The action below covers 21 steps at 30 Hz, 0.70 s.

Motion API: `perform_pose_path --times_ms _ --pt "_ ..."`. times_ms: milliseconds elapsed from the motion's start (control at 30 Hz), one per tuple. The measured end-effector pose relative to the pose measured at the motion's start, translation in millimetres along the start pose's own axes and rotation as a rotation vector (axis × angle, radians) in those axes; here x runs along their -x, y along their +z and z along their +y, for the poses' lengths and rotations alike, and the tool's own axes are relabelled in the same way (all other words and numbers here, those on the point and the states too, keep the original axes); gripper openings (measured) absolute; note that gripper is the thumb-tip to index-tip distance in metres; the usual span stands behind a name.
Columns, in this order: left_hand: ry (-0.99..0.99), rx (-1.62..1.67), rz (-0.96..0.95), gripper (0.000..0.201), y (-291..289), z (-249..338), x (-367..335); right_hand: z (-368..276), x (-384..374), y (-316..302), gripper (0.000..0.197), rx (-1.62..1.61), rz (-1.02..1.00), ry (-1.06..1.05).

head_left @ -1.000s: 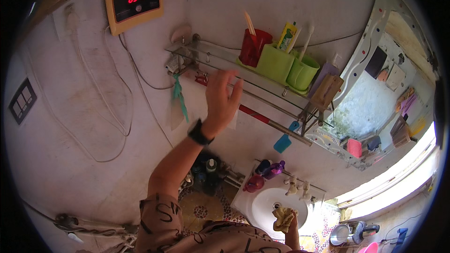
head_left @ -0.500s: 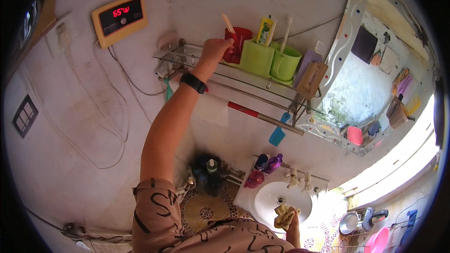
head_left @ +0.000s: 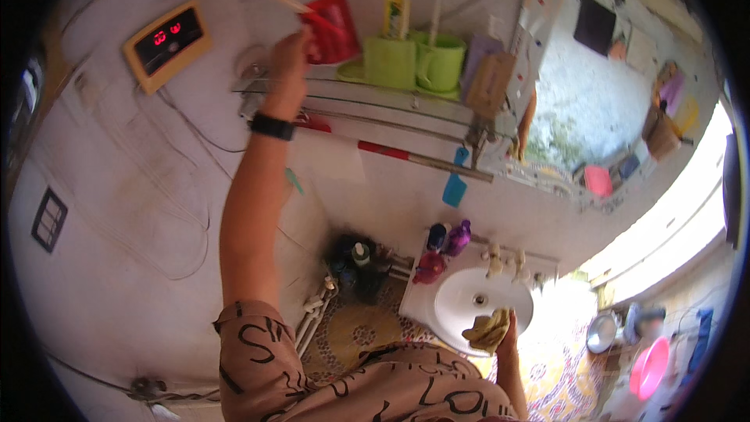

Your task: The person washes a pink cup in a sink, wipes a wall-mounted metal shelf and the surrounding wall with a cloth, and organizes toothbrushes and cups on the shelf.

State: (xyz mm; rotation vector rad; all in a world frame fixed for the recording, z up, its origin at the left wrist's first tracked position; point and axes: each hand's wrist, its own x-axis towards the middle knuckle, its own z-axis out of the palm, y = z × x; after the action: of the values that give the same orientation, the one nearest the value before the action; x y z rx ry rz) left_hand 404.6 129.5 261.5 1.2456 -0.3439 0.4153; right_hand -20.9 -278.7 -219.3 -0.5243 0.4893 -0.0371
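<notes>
High over a wall shelf, my left hand (head_left: 291, 59) grips a red mug (head_left: 337, 30), its fingers closed at the handle side. The mug tilts to the left and sits clear of the green holder (head_left: 388, 61). A pale stick-like thing (head_left: 286, 1) pokes out of it; its kind is blurred. Beside the holder stand a green mug (head_left: 442, 62) with a toothbrush (head_left: 435, 12) and a toothpaste tube (head_left: 395, 16). Down by the white sink (head_left: 449, 297), my right hand (head_left: 508, 337) is closed on a crumpled yellow-brown cloth (head_left: 487, 330).
The glass shelf (head_left: 351, 92) has metal rails and a red-marked bar below. A pump bottle and a brown box (head_left: 491, 84) stand at its right end, near a mirror (head_left: 566, 133). Purple bottles (head_left: 459, 237) crowd the sink's back corner. A pink basin (head_left: 650, 367) is at lower right.
My left hand has carried the red mug up and left, away from the green holder, and tilted it. The cloth stays in my right hand near the sink. The view has shifted somewhat.
</notes>
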Motion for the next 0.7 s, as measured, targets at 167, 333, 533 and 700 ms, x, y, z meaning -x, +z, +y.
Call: perform_pose_path --times_ms 167,333,533,700 --pt "0.002 -0.005 -0.160 0.017 -13 60 76 -36 7 31 0.069 0.398 -0.092 -0.252" --pt "-0.175 -0.058 -0.457 0.028 -14 32 164 -91 50 112 0.053 0.740 -0.094 -0.300" --pt "-0.437 -0.230 -0.490 0.023 26 -80 317 -97 95 225 0.086 0.543 -0.411 -0.224" --pt "-0.588 -0.258 -0.616 0.016 81 -144 429 -91 88 236 0.082 1.122 -0.366 -0.287"
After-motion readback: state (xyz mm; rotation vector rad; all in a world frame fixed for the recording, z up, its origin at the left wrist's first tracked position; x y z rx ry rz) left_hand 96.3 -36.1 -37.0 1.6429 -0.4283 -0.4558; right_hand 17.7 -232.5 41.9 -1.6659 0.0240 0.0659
